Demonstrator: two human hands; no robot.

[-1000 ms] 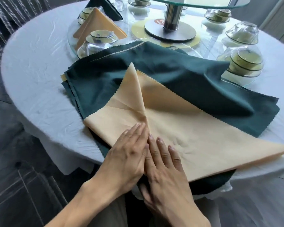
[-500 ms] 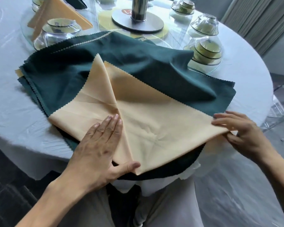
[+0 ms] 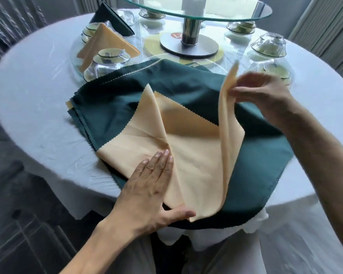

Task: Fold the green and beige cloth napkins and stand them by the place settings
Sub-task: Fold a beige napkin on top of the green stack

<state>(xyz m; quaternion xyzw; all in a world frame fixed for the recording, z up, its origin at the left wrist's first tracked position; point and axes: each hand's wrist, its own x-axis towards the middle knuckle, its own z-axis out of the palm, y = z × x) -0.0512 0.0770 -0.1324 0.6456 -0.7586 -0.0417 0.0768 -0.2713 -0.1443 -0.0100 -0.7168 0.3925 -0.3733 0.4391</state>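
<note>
left hand (image 3: 152,186): flat, fingers straight, pressing beige napkin (image 3: 186,155) | right hand (image 3: 261,91): pinching its lifted corner | napkin lies on green napkins (image 3: 111,109), near table edge | writing: red label (image 3: 175,35) under turntable post, unreadable

Beige napkin (image 3: 194,155), part-folded with right corner lifted upright, lies on the flat green napkins (image 3: 111,107) at table's near edge.
</note>
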